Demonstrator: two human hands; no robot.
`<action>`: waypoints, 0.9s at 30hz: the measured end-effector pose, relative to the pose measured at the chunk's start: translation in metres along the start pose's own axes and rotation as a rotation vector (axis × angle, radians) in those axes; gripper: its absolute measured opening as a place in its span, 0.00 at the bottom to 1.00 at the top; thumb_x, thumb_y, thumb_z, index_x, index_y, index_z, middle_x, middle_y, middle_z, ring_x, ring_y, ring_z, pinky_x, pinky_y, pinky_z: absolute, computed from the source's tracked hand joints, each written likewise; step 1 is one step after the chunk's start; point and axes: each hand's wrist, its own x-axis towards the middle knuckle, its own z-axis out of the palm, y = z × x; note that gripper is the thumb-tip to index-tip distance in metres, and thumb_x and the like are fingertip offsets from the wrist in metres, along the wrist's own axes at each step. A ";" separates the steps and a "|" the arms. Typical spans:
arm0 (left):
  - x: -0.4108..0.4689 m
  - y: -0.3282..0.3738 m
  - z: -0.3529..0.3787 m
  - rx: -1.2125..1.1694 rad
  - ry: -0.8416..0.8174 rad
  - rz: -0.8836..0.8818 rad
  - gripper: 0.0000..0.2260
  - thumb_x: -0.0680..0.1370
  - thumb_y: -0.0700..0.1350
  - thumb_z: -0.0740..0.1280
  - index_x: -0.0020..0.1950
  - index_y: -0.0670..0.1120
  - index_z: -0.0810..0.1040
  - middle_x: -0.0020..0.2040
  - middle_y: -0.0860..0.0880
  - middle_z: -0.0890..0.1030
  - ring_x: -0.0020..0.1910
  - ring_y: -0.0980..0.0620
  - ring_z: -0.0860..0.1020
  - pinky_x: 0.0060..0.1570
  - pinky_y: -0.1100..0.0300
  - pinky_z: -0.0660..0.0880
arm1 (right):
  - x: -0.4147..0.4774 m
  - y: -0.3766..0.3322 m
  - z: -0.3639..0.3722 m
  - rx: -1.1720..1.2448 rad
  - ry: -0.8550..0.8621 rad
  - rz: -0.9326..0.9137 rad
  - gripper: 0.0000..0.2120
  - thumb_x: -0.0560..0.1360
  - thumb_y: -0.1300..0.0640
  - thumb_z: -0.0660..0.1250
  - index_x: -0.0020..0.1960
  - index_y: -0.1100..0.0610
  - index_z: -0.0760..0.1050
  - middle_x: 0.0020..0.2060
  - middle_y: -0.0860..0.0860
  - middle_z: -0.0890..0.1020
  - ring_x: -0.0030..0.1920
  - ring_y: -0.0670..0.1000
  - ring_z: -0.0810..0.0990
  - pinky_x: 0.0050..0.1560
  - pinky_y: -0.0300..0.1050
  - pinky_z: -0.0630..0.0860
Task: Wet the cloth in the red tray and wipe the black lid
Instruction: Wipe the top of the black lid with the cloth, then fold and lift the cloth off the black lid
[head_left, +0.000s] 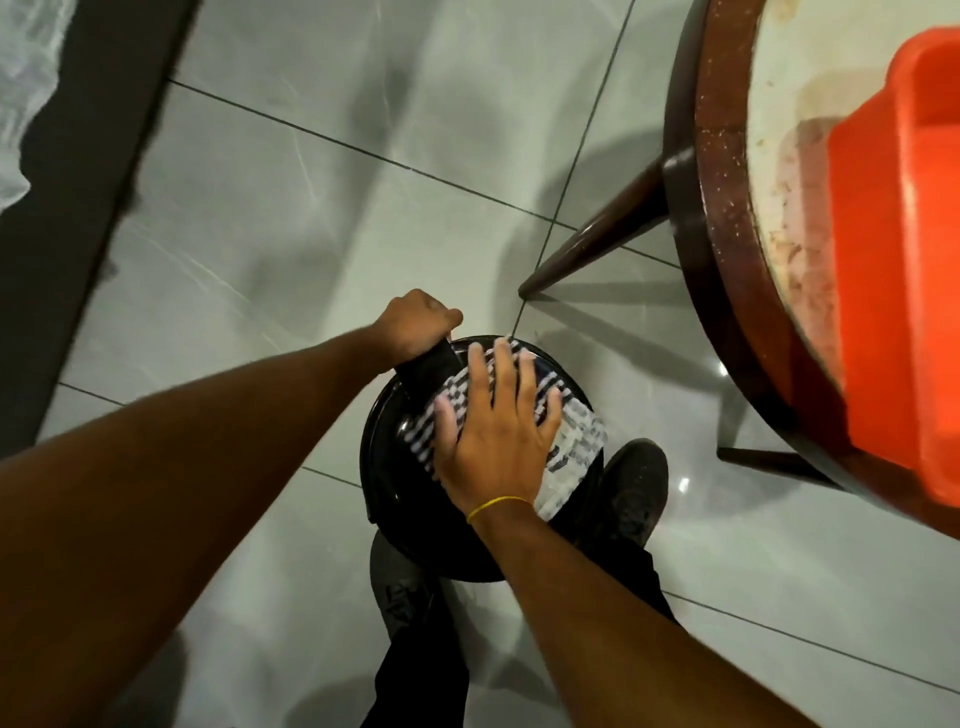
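Cloth pressed flat on the black lid, held over the tiled floor.

The right hand (498, 431) lies spread, palm down, on a black-and-white patterned cloth (571, 447) that covers the upper right of the round black lid (395, 467); the fingers are splayed, not gripping. The left hand (415, 325) is clenched around the lid's black handle (434, 364) at its far edge. The red tray (893, 270) sits on the round wood-rimmed table (722, 208) to the right, well apart from the lid.
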 end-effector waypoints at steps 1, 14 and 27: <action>-0.003 0.000 -0.001 -0.002 0.006 -0.008 0.16 0.76 0.50 0.67 0.33 0.42 0.79 0.35 0.41 0.82 0.38 0.44 0.76 0.37 0.55 0.70 | 0.002 -0.007 -0.002 0.040 0.018 0.110 0.32 0.85 0.36 0.53 0.86 0.47 0.60 0.87 0.50 0.61 0.88 0.56 0.55 0.84 0.67 0.47; -0.090 0.038 0.029 0.496 0.060 0.728 0.31 0.78 0.62 0.67 0.78 0.53 0.66 0.75 0.49 0.74 0.74 0.46 0.69 0.71 0.33 0.67 | -0.004 0.091 -0.082 0.298 -0.348 0.246 0.45 0.70 0.42 0.80 0.80 0.53 0.64 0.75 0.52 0.66 0.75 0.59 0.71 0.70 0.63 0.75; -0.122 0.130 0.021 1.087 -0.430 0.884 0.18 0.80 0.48 0.69 0.69 0.46 0.79 0.69 0.44 0.80 0.67 0.42 0.79 0.66 0.49 0.75 | -0.016 0.063 -0.123 0.506 -0.344 0.332 0.05 0.78 0.60 0.66 0.45 0.52 0.73 0.44 0.52 0.79 0.46 0.60 0.81 0.48 0.56 0.80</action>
